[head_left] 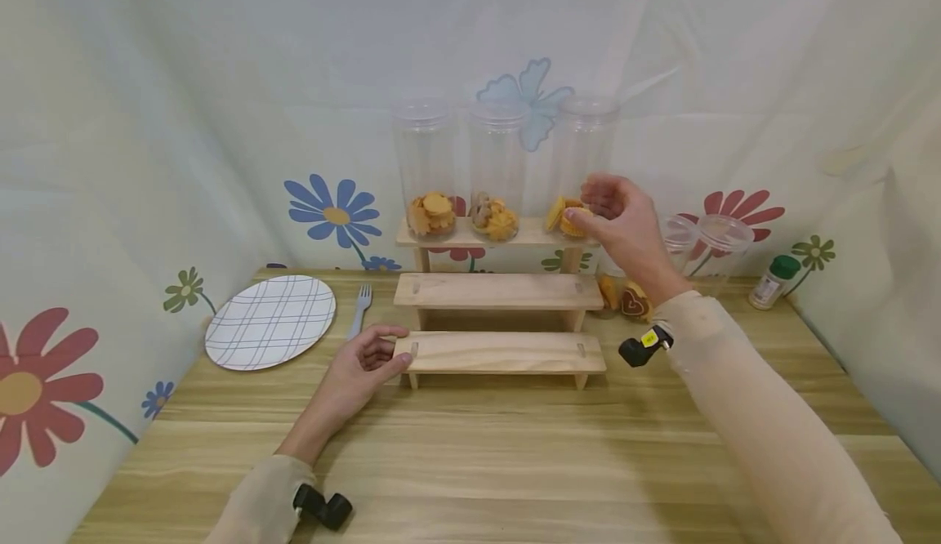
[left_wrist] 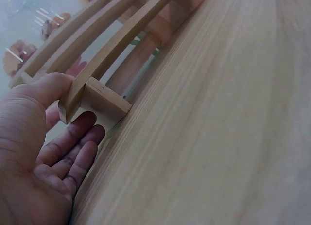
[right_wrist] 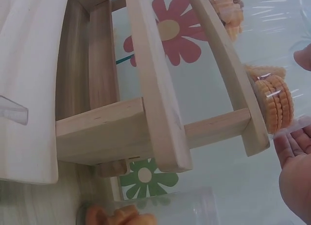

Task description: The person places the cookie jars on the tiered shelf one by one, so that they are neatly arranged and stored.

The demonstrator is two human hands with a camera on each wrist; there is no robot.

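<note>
A three-tier wooden shelf rack (head_left: 500,354) stands on the table. My left hand (head_left: 362,368) holds the left end of its lowest tier, thumb on top; in the left wrist view the other fingers (left_wrist: 73,142) curl beneath the board. On the top tier stand three tall clear jars with cookies at the bottom: a left jar (head_left: 426,152), a middle jar (head_left: 498,152) and a right jar (head_left: 586,144). My right hand (head_left: 625,221) is curved round the right jar's lower part, thumb in front. Stacked ridged round cookies (right_wrist: 274,103) show inside it.
Beside the rack's right end are clear jars (head_left: 724,238) with cookies, one a heart-patterned cookie (head_left: 634,301). A green-capped shaker bottle (head_left: 774,283) stands at far right. To the left lie a checked plate (head_left: 270,322) and a fork (head_left: 361,309). A flowered curtain (head_left: 331,37) hangs close behind.
</note>
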